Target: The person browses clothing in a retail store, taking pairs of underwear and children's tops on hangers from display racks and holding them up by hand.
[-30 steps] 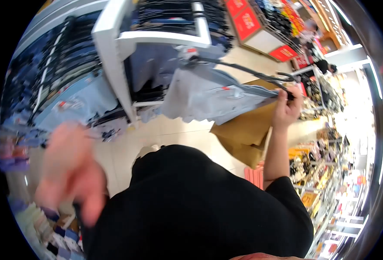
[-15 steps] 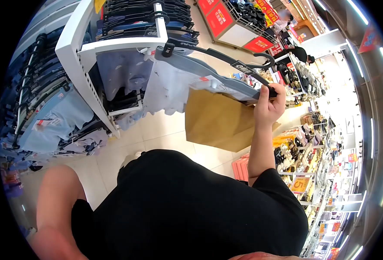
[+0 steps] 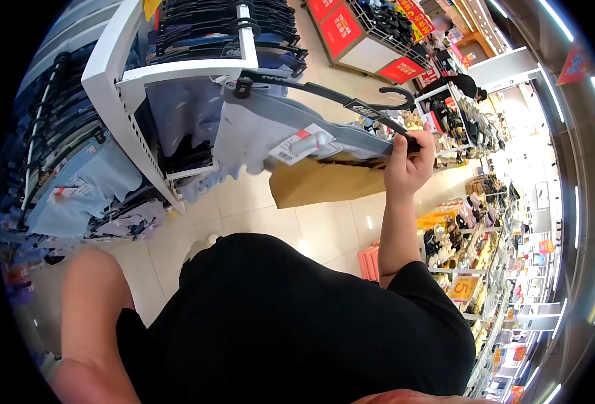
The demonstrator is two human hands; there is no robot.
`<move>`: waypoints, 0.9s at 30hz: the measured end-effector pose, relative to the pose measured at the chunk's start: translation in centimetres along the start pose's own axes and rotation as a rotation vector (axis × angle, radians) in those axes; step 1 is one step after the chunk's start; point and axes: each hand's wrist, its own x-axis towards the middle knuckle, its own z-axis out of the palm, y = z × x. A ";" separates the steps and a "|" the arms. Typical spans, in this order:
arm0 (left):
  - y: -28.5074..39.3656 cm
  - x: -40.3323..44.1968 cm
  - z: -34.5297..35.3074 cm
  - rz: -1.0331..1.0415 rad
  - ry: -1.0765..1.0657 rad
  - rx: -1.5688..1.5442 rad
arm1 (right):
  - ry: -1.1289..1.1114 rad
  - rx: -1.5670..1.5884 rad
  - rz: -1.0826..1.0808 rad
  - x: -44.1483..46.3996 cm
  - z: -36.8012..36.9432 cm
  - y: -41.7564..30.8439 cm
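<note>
My right hand (image 3: 410, 165) is closed around one end of a black clip hanger (image 3: 341, 91), thumb on top. From the hanger hangs a light blue-grey denim garment (image 3: 250, 128) with a grey waistband and a ragged hem; whether it is shorts or a skirt I cannot tell. A white and red price tag (image 3: 302, 143) lies against its front. Beneath the hand and garment is a flat brown piece (image 3: 318, 185), like a paper bag or card. Only my left arm (image 3: 95, 289) shows, bent at the left; its hand is out of view.
A white metal rack (image 3: 119, 94) stands close at the left, with several denim garments (image 3: 85, 192) on black hangers. Further off are a bin with red signs (image 3: 338, 30) and shelves of shoes (image 3: 456, 242). A person in black (image 3: 462, 84) is at the back.
My right hand has shifted slightly left and down with the hanger. The garment has swung so its tag shows more fully, and the brown piece has tilted and shows less of its face.
</note>
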 end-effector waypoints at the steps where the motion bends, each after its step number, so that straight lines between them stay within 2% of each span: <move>1: -0.2 -0.2 0.5 -0.015 0.069 -0.066 | 0.000 -0.008 -0.003 -0.1 0.0 0.1; 3: -0.8 -1.1 1.3 -0.075 0.247 -0.301 | -0.005 -0.018 -0.008 -0.3 0.2 0.1; 5: -1.0 -1.3 1.1 -0.104 0.228 -0.460 | -0.016 -0.004 -0.016 -0.3 0.3 0.1; 6: -0.5 0.0 1.6 -0.080 0.101 -0.452 | -0.019 -0.001 -0.015 -0.3 0.2 0.1; 8: 0.5 1.1 2.9 -0.111 0.289 -0.449 | -0.017 0.025 -0.002 -0.4 0.1 0.2; 9: 1.0 0.9 4.0 -0.163 0.600 -0.445 | -0.013 0.036 0.008 -0.5 0.1 0.3; 12: 0.7 5.3 8.6 -0.077 1.099 -0.462 | 0.003 0.047 0.035 -0.5 0.4 0.5; 13: -0.6 1.6 3.0 -0.060 0.659 -0.419 | 0.009 0.047 0.040 -0.6 0.5 0.6; 16: 1.3 0.0 2.7 -0.178 0.252 -0.460 | -0.008 0.031 0.046 -0.5 0.5 0.3; 22: 0.8 -1.9 0.3 0.022 0.394 -0.425 | -0.019 -0.007 0.011 -0.2 1.1 -0.5; 25: -0.3 -2.6 0.5 0.157 0.553 -0.397 | -0.039 -0.006 0.012 -0.3 1.4 -0.5; 27: 0.5 -3.0 1.5 0.102 0.569 -0.432 | -0.041 -0.003 0.023 -0.3 1.4 -0.6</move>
